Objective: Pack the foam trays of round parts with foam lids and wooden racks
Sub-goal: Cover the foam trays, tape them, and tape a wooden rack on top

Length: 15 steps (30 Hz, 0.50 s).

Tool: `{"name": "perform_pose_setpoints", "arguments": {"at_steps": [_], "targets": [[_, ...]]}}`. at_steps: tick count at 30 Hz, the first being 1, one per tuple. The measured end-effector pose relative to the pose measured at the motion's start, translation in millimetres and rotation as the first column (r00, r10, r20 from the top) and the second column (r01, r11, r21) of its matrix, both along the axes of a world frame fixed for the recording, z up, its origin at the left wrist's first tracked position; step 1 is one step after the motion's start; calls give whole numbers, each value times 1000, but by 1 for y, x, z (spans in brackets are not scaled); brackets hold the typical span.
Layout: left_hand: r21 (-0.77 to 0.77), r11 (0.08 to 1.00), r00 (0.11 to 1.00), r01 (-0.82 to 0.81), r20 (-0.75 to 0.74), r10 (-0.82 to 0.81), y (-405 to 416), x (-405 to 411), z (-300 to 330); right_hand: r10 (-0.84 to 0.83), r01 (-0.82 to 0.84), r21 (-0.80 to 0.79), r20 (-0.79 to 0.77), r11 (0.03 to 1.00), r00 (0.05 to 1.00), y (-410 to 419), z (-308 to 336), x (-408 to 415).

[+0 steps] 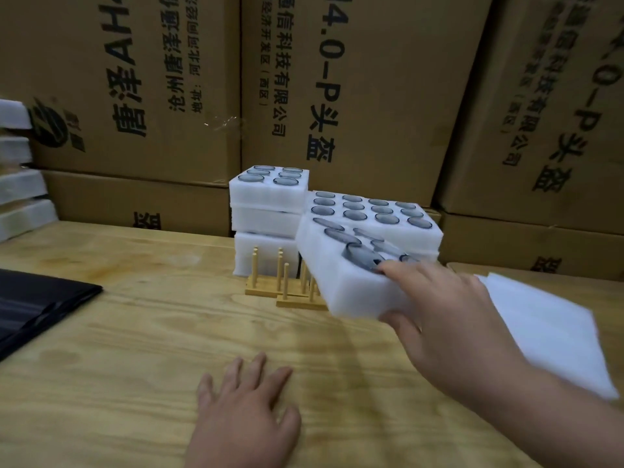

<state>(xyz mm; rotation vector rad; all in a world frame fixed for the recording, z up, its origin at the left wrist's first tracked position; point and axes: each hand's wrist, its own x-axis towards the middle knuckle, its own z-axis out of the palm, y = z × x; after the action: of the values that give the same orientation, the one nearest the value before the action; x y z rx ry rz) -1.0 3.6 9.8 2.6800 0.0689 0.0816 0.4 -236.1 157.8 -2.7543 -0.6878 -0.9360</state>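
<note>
Right hand (449, 319): gripping the near corner of a tilted foam tray (347, 282), thumb on top, fingers underneath.
Tray: hanging above the wooden racks (287, 285), before the tray stacks (270, 211).
Left hand (243, 410): lying flat, fingers spread, on the table (135, 366), holding nothing.

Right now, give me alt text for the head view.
The right hand grips a tilted white foam tray of dark round parts above a wooden table. The left hand rests flat. Behind it stand wooden racks, stacked trays and cardboard boxes.
</note>
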Motion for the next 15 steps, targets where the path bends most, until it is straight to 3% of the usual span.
{"name": "perform_pose_setpoints", "arguments": {"at_steps": [6,12,15], "targets": [[13,1000,1000,-12,-10,12,-2,-4,2,44,-42,-14,151,999,988,-3,-29,-48],[16,999,999,-36,26,36,0,-6,-2,17,-16,-118,7,993,1000,4,-78,-71],[4,999,998,-38,47,38,1,-9,-5,38,-33,-129,39,991,999,5,-94,-74]]}}
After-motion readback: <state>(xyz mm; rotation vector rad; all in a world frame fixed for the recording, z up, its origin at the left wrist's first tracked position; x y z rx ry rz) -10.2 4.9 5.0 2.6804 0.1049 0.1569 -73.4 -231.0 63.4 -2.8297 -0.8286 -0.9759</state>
